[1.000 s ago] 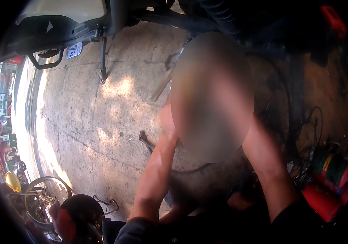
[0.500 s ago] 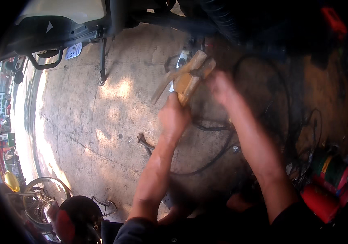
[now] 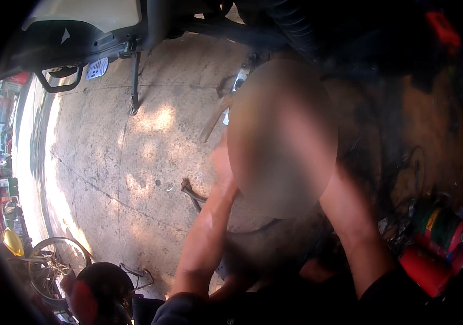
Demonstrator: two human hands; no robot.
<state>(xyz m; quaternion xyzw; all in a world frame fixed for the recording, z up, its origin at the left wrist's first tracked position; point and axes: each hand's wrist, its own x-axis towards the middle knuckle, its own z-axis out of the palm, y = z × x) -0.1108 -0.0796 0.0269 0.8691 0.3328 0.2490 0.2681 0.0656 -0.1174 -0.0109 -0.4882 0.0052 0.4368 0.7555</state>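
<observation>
A blurred oval covers the middle of the view and hides most of both hands. The edge of my left hand [image 3: 221, 160] shows left of it, its fingers hidden. My right forearm [image 3: 356, 227] runs up into the blur, where my right hand cannot be made out. Just above my left hand, a pale wooden strip [image 3: 214, 119] slants out of the blur, beside a silvery metal piece [image 3: 238, 81]. What either hand holds is hidden.
A vehicle's underside with step [image 3: 58, 86] and stand [image 3: 134, 92] spans the top. A bicycle wheel [image 3: 58, 265] is lower left, red cylinders [image 3: 426, 262] lower right. A dark metal part [image 3: 191, 192] and a cable [image 3: 258, 230] lie on the concrete floor [image 3: 101, 146].
Half a second ago the hands and the wooden pieces at them were visible; now blur covers them, as a second ago. Both forearms stay in nearly the same places.
</observation>
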